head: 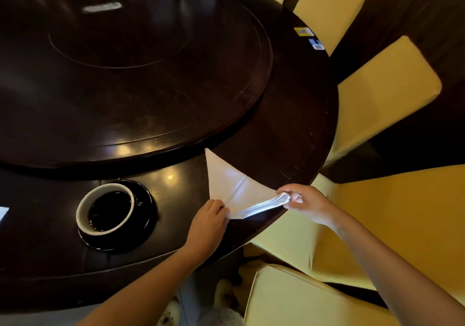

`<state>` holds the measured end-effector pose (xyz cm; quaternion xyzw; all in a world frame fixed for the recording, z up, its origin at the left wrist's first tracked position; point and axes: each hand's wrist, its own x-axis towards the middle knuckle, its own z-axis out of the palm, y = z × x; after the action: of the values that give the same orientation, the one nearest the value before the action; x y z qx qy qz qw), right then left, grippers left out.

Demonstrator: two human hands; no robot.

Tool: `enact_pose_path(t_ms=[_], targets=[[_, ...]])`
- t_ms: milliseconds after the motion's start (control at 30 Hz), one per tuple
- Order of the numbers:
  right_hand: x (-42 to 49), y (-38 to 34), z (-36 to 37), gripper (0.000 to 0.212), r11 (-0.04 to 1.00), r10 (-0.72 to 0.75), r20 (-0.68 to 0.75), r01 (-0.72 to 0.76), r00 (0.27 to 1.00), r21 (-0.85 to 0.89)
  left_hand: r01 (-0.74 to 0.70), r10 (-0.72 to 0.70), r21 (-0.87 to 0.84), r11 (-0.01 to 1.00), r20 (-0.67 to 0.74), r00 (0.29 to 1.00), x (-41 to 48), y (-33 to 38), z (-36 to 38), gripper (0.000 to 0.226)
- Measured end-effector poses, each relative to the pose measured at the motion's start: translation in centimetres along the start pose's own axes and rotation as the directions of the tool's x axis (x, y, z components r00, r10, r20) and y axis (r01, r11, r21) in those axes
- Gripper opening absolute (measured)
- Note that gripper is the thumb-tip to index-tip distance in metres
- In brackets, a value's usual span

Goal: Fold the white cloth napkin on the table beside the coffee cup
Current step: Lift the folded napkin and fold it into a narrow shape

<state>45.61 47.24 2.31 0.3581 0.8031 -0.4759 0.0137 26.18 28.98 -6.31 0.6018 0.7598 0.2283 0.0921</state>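
The white cloth napkin (pixel 230 182) lies on the dark round table (pixel 289 134) near its right edge, folded into a triangle whose far tip points away from me. A crease runs across it. My left hand (pixel 208 221) pinches the napkin's near corner against the table. My right hand (pixel 305 202) grips the right corner, where several layers bunch together, slightly lifted above the table edge. The coffee cup (pixel 105 208), white outside and dark inside, stands on a black saucer (pixel 147 221) to the left of the napkin.
A large dark turntable (pixel 125 73) fills the table's middle. Yellow upholstered chairs (pixel 382 94) ring the right side, one (pixel 302 298) close under my arms. Small stickers (pixel 304 32) sit at the far right rim. A white object's corner (pixel 3 213) shows at the left edge.
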Motion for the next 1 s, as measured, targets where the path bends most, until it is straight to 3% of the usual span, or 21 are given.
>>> enact_pose_path(t_ms=[267,467,633,833,1000], targets=[[-1.5,-2.7,1.2,0.014,0.996,-0.088,-0.063,0.087,0.994,-0.013,0.042,-0.042,-0.048,0.998,0.007,0.999,-1.9,-1.4,-0.1,0.027],[2.8,-4.5,1.6,0.010,0.988,-0.041,-0.253,0.077,0.967,0.132,0.247,-0.265,-0.206,0.947,-0.064,0.962,-1.8,-1.0,-0.1,0.023],[7.9,-5.9,2.2,0.027,0.989,0.006,-0.257,0.032,0.966,0.142,0.351,-0.389,-0.287,0.891,-0.083,0.918,-1.1,-0.8,-0.1,0.017],[13.3,-6.4,3.1,0.027,0.988,0.065,-0.228,-0.031,0.972,0.149,0.487,-0.545,-0.367,0.792,-0.069,0.835,-0.8,-0.7,0.1,0.013],[16.4,-5.4,5.0,0.025,0.999,0.039,-0.210,-0.030,0.977,0.044,0.539,-0.603,-0.343,0.769,-0.113,0.789,-0.7,-0.2,0.4,0.009]])
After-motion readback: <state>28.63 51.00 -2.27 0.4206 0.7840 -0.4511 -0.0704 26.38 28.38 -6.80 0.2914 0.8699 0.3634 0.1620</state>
